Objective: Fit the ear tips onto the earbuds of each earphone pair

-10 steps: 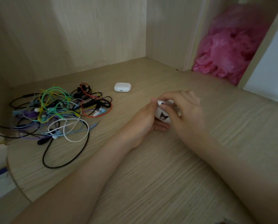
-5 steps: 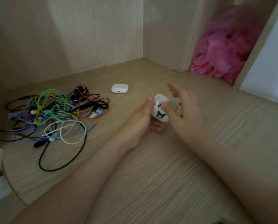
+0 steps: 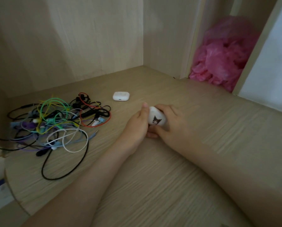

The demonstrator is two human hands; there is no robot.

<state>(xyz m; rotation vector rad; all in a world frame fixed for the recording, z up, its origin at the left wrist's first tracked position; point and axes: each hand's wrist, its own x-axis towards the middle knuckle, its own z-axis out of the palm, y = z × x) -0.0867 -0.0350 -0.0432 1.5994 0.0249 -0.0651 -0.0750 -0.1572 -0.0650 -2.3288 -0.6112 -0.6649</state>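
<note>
Item, white cartoon-printed case (image 3: 157, 118): left hand (image 3: 137, 122) and right hand (image 3: 170, 122) are both curling round it, risking small contents spilling if opened tilted.

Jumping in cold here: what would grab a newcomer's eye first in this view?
Dead centre, the left hand and right hand grip a small white case with a cartoon sticker. To the left on the desk lies a tangle of coloured earphone cables, and a crumpled pink plastic bag fills the nook at upper right.
</note>
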